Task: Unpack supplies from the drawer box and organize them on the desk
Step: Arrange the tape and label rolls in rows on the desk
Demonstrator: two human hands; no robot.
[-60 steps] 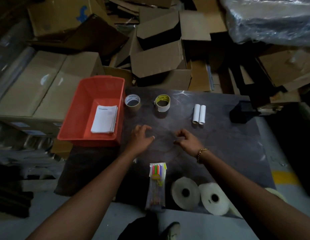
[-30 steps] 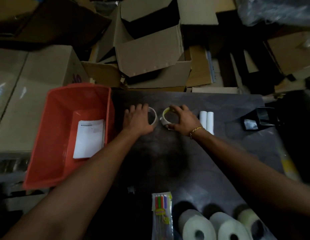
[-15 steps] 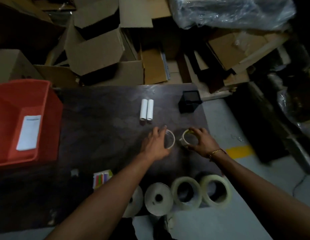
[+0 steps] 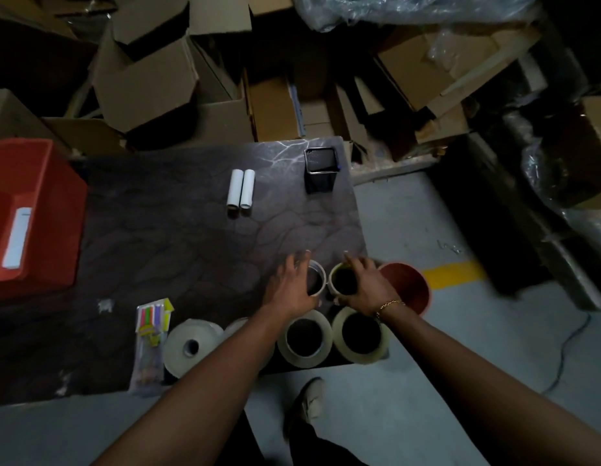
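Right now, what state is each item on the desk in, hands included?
Left hand: gripping small white tape roll
Right hand: gripping yellow-green tape roll
Two large tape rolls: flat, side by side
Two white tubes: lying together
Black pen holder: upright
Orange bin: open, holding paper

arms: bare, sleeveless | right wrist: gold chain bracelet [image 4: 389, 303] | foot: pale shoe [image 4: 309, 403]

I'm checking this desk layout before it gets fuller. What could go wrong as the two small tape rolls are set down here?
1. The right hand sets the yellow-edged tape roll near the desk's right edge; it might slide off.
2. The big tape rolls lie at the front edge under both forearms, so pulling back may knock them off.
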